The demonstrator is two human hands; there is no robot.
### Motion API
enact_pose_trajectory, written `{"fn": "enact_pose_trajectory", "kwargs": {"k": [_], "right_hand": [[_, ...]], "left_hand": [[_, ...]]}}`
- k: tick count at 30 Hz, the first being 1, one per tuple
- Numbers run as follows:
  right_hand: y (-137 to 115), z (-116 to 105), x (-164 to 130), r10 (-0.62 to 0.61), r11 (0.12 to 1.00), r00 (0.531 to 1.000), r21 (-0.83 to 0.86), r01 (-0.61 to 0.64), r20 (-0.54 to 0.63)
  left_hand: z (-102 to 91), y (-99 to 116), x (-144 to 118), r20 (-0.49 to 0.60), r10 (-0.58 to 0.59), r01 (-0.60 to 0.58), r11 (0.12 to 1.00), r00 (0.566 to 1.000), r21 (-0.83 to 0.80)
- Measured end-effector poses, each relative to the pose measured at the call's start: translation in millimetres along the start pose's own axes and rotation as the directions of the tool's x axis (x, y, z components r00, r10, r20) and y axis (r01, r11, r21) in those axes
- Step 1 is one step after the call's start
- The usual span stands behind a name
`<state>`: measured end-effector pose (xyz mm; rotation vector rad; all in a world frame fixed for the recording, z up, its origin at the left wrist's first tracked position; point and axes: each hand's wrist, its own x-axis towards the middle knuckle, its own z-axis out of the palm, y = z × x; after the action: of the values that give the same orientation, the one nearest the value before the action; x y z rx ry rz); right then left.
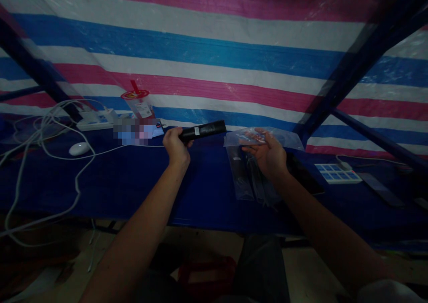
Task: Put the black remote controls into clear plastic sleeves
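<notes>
My left hand grips one end of a black cylindrical torch, which points right and slightly up over the blue table. My right hand holds a clear plastic bag by its upper edge, palm up. More clear bags with dark items inside lie on the table under that hand. The two hands are apart, with the torch tip close to the held bag.
A lidded drink cup with a red straw stands at the back left, next to a white power strip, a white mouse and tangled white cables. A small blue-and-white keypad and dark flat objects lie at right. Blue frame bars cross a striped tarp behind.
</notes>
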<state>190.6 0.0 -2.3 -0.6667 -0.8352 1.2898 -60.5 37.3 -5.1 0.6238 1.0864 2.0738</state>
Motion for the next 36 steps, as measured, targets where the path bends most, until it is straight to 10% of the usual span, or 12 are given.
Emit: {"fn": "enact_pose_trajectory", "kwargs": {"k": [22, 36], "right_hand": [[-4.8, 1.5, -0.2, 0.025, 1.0, 0.999, 0.015, -0.025, 0.022], [6.4, 0.3, -0.2, 0.091, 0.996, 0.995, -0.029, -0.09, 0.03]], "left_hand": [[-1.5, -4.4, 0.7, 0.012, -0.129, 0.125, 0.978, 0.992, 0.168], [2.7, -11.2, -8.2, 0.28, -0.389, 0.386, 0.92, 0.878, 0.07]]}}
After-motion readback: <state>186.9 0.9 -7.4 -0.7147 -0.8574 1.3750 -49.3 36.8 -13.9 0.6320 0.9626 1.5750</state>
